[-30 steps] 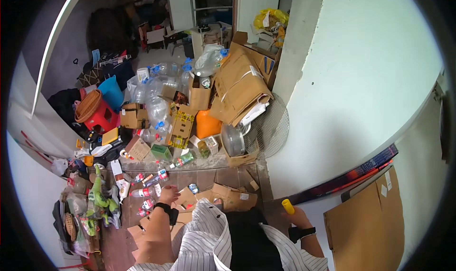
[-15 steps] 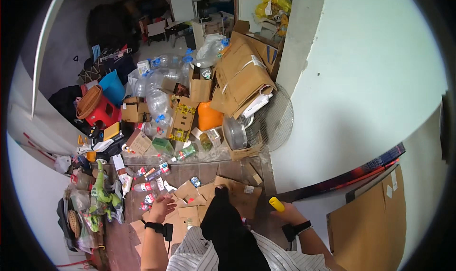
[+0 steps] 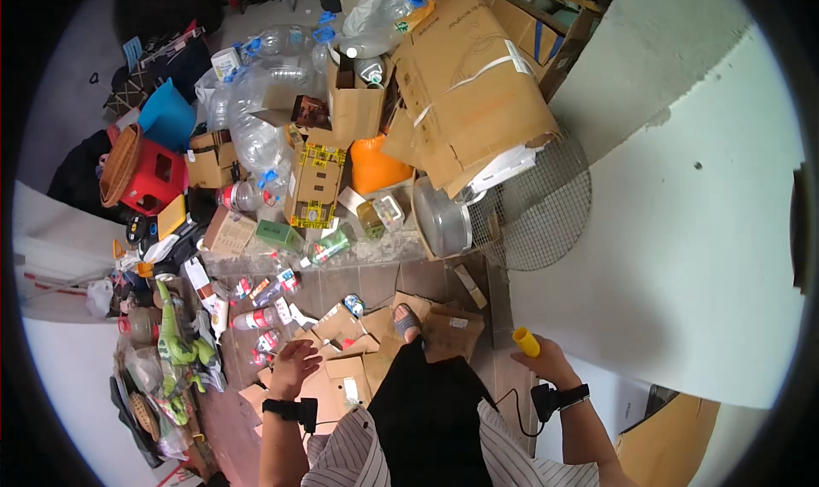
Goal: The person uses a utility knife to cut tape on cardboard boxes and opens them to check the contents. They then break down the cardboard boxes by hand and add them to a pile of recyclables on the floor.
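Note:
My right hand (image 3: 550, 363) is closed around a yellow cylindrical handle (image 3: 526, 342), whose rounded end sticks up past the fingers. What lies at its other end is hidden by the hand. Over the floor at the left hovers my left hand (image 3: 296, 369), empty, with its fingers apart. Beneath it and to its right lie flattened cardboard pieces (image 3: 345, 369). My sandalled foot (image 3: 408, 321) rests on the cardboard. Beside the left hand are several plastic bottles, one a clear bottle with a red label (image 3: 254, 319).
Ahead rises a pile: folded cardboard boxes (image 3: 482, 86), big clear water jugs (image 3: 260, 133), a metal pot (image 3: 444, 218) and a wire fan guard (image 3: 546, 205). A green toy dinosaur (image 3: 175, 333) sits among bags at left. A white wall (image 3: 648, 274) borders the right.
The view has moved forward and down toward the pile. My foot now shows on the cardboard. The right hand still grips the yellow handle, and the left stays open.

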